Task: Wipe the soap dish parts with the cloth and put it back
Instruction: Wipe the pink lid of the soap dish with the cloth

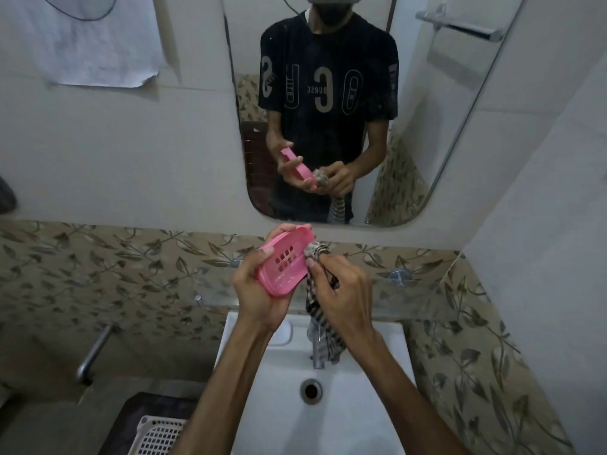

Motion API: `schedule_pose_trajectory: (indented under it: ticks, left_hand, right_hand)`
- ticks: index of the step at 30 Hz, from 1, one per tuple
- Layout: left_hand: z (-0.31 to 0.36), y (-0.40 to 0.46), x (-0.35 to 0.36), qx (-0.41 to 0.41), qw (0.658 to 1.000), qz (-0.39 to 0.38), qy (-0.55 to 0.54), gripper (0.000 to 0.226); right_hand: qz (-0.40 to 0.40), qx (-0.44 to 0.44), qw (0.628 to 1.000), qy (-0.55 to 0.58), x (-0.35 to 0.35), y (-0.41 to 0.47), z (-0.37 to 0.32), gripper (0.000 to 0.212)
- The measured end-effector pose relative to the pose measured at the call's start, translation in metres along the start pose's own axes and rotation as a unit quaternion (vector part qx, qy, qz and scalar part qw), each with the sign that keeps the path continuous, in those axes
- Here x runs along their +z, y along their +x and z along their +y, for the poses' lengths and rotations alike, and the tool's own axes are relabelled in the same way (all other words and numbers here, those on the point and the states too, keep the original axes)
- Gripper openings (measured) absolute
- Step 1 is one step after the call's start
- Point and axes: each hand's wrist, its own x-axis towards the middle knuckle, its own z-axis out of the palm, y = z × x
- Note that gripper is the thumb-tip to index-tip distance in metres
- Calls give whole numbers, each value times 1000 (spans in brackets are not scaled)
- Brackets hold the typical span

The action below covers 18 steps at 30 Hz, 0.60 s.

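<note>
**Pink dish part held over the basin, cloth at its edge**

At centre frame, the left hand [254,292] cradled the pink soap dish part [285,260] from below, fingers curled round its far rim and thumb lying along the near side. The part was tilted, its slotted face turned toward the camera, rows of small drain holes showing. Just beside it on the right, the right hand [341,292] pinched a bunched striped cloth [316,251], the wad wrapped over the fingertips and touching the right edge of the dish part. The rest of the cloth hung down from that hand, trailing in front of the chrome tap [317,348].

Below the hands sat the white basin [361,389], its round drain [310,391] near the lower middle of the frame. A glass shelf [410,300] ran across behind the hands, against a leaf-patterned tile band. In the upper middle, the mirror [460,110] showed the person in a dark printed shirt, holding the pink part and cloth. A white perforated basket [154,435] sat at the lower left, and a metal towel rail [460,23] at upper right.
</note>
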Motion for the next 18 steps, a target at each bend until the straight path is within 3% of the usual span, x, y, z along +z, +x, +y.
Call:
schedule_pose_trajectory:
  ticks: [4, 9, 14, 16, 18]
  left_hand:
    - [5, 3, 4, 6, 998, 8, 65, 72]
    - [-1, 2, 1, 33, 995, 7, 90, 53]
    - [-1, 2, 4, 34, 997, 16, 62, 65]
    - [3, 5, 2, 32, 999, 10, 36, 60]
    - [4, 6, 1, 16, 1000, 9, 7, 63]
  right_hand:
    - [-6, -39, 997, -63, -1, 5, -5, 20]
    - [-27, -20, 996, -77, 0, 12, -11, 20]
    - [-34, 16, 998, 46, 9, -9, -16, 19]
    - [-56, 13, 992, 111, 9, -14, -19, 19]
    - [-59, 10, 992, 110, 6, -6, -16, 22]
